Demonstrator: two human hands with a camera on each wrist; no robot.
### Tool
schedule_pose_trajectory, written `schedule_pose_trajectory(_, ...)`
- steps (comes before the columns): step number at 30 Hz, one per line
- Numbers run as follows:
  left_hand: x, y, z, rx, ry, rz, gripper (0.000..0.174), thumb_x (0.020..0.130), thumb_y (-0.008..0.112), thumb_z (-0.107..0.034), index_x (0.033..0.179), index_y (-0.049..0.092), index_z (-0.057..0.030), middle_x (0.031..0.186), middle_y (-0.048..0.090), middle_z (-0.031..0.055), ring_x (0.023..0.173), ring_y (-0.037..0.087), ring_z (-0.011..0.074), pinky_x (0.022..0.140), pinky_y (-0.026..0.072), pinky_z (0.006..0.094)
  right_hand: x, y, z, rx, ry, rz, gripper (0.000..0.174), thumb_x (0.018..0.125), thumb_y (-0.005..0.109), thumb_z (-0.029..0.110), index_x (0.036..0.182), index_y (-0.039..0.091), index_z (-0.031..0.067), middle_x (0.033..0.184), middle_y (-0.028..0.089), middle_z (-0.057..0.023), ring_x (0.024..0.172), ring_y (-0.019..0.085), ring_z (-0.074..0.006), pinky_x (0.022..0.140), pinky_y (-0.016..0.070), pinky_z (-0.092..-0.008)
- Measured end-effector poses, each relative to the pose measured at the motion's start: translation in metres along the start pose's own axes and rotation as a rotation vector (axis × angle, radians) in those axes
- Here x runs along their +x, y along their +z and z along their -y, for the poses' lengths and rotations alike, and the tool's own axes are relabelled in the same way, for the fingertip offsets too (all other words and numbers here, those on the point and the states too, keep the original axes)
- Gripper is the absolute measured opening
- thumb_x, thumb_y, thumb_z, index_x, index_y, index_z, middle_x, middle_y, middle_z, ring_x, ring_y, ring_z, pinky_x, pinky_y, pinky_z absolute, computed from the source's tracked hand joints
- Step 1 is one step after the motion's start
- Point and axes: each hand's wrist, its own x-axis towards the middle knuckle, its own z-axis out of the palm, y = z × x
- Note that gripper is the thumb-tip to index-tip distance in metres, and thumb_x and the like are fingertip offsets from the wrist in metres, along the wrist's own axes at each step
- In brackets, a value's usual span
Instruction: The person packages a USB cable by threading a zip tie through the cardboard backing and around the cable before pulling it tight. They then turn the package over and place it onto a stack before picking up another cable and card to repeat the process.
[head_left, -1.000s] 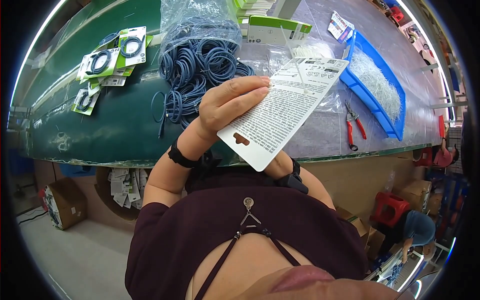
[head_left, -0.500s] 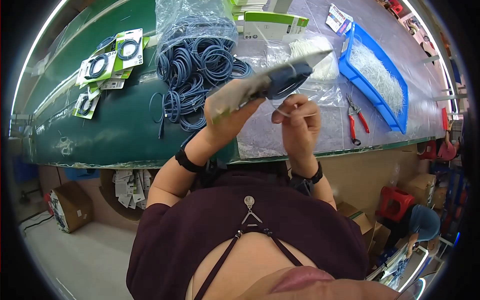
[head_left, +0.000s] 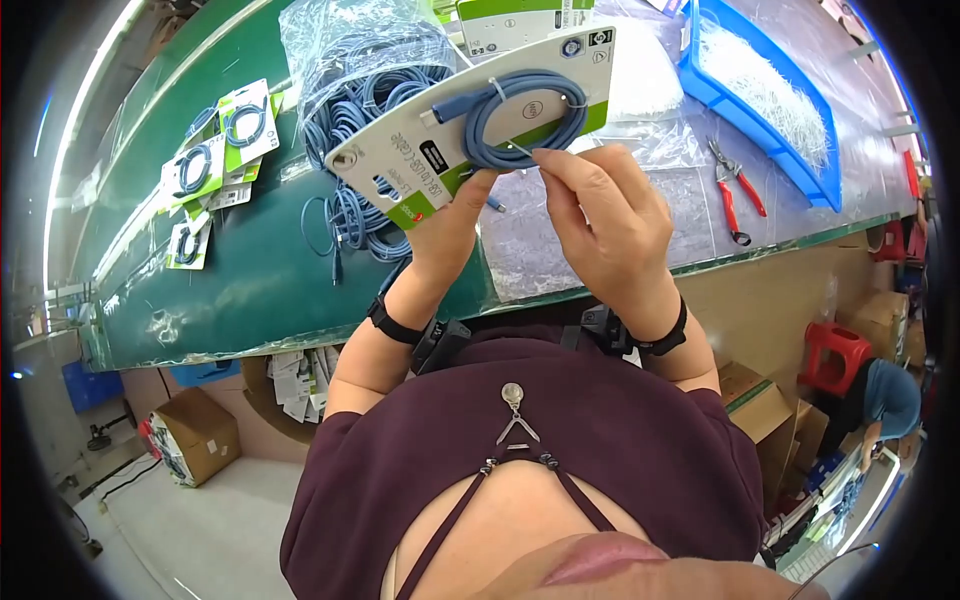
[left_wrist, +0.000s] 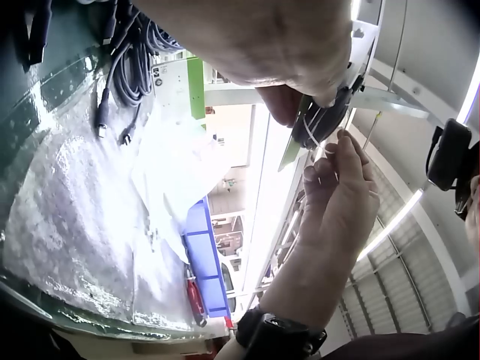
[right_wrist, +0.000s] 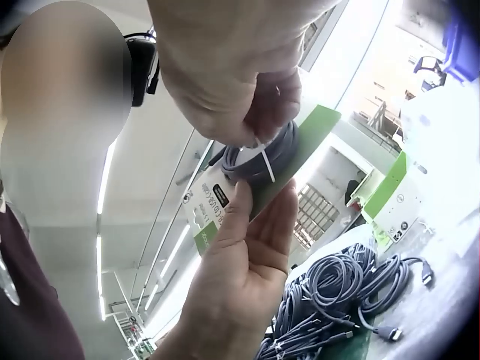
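Observation:
My left hand (head_left: 450, 225) grips a white and green cable packaging card (head_left: 395, 145) by its lower edge, thumb on the front. The card is tilted above the table with its printed front facing me. A coiled blue cable (head_left: 475, 130) lies against that front, its connector pointing left. Thin white cable ties cross the coil at top and bottom. At the lower one, my right hand (head_left: 615, 220) pinches the end of a cable tie (right_wrist: 268, 165) between thumb and forefinger. The fingers of my left hand behind the card are hidden in the head view.
Coiled blue cables (head_left: 350, 220) spill from a clear plastic bag (head_left: 350, 30) behind the card. Finished-looking carded cables (head_left: 200, 165) lie at left. To the right are red-handled cutters (head_left: 737, 190), a blue tray (head_left: 745, 110) of white strips and a pile of white ties (head_left: 645, 75).
The card has turned over from its printed back to its front with the cable. My right hand has come out from behind it and moved up to the tie at the coil.

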Motion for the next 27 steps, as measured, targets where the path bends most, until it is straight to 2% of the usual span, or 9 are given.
schedule_pose_trajectory(3, -0.001, -0.008, 0.005, 0.099, 0.117, -0.033, 0.035, 0.082, 0.068, 0.005, 0.114, 0.057, 0.0007, 0.105, 0.064, 0.0078, 0.090, 0.064, 0.0138, 0.075, 0.0529, 0.0259, -0.001, -0.006, 0.004, -0.136, 0.043, 0.084, 0.025, 0.071, 0.070, -0.009, 0.093, 0.069, 0.0028, 0.073, 0.058, -0.0064, 0.057, 0.057, -0.0187, 0.049, 0.0446, -0.0285)
schedule_pose_trajectory(16, -0.001, -0.001, -0.004, 0.182, 0.232, -0.010, 0.028, 0.078, 0.073, 0.006, 0.104, 0.062, 0.0021, 0.094, 0.067, 0.0054, 0.082, 0.064, 0.0111, 0.073, 0.0525, 0.0243, 0.006, -0.011, 0.006, -0.156, 0.004, 0.137, 0.024, 0.070, 0.071, -0.007, 0.092, 0.068, 0.0034, 0.075, 0.057, -0.0065, 0.062, 0.058, -0.0197, 0.053, 0.0463, -0.0303)
schedule_pose_trajectory(20, -0.003, -0.010, -0.003, 0.360, 0.313, 0.079, 0.028, 0.085, 0.068, 0.000, 0.112, 0.063, -0.0031, 0.103, 0.066, 0.0035, 0.088, 0.063, 0.0111, 0.076, 0.0501, 0.0245, 0.006, -0.011, 0.006, -0.160, 0.004, 0.146, 0.024, 0.070, 0.071, -0.006, 0.092, 0.068, 0.0033, 0.075, 0.056, -0.0065, 0.062, 0.058, -0.0199, 0.053, 0.0464, -0.0307)
schedule_pose_trajectory(23, -0.008, -0.030, 0.008, 0.903, 0.472, 0.164, 0.027, 0.092, 0.061, -0.009, 0.118, 0.063, -0.0127, 0.114, 0.063, 0.0005, 0.097, 0.060, 0.0125, 0.080, 0.0464, 0.0250, 0.005, -0.012, 0.007, -0.178, -0.006, 0.156, 0.023, 0.071, 0.071, -0.006, 0.092, 0.068, 0.0031, 0.075, 0.056, -0.0066, 0.062, 0.058, -0.0204, 0.054, 0.0465, -0.0315)
schedule_pose_trajectory(24, -0.008, -0.028, 0.008, 0.903, 0.473, 0.165, 0.027, 0.092, 0.061, -0.009, 0.118, 0.063, -0.0127, 0.114, 0.063, 0.0005, 0.097, 0.060, 0.0125, 0.080, 0.0464, 0.0250, 0.005, -0.012, 0.007, -0.179, -0.007, 0.155, 0.023, 0.071, 0.071, -0.006, 0.092, 0.068, 0.0031, 0.075, 0.056, -0.0066, 0.062, 0.058, -0.0204, 0.054, 0.0465, -0.0315)
schedule_pose_trajectory(27, -0.009, -0.022, 0.007, 0.472, 0.364, 0.237, 0.028, 0.094, 0.056, -0.015, 0.120, 0.064, -0.0217, 0.122, 0.058, -0.0021, 0.104, 0.057, 0.0134, 0.083, 0.0421, 0.0249, 0.004, -0.010, 0.006, -0.181, -0.009, 0.162, 0.023, 0.071, 0.071, -0.006, 0.092, 0.068, 0.0031, 0.075, 0.055, -0.0065, 0.063, 0.058, -0.0203, 0.055, 0.0464, -0.0317)
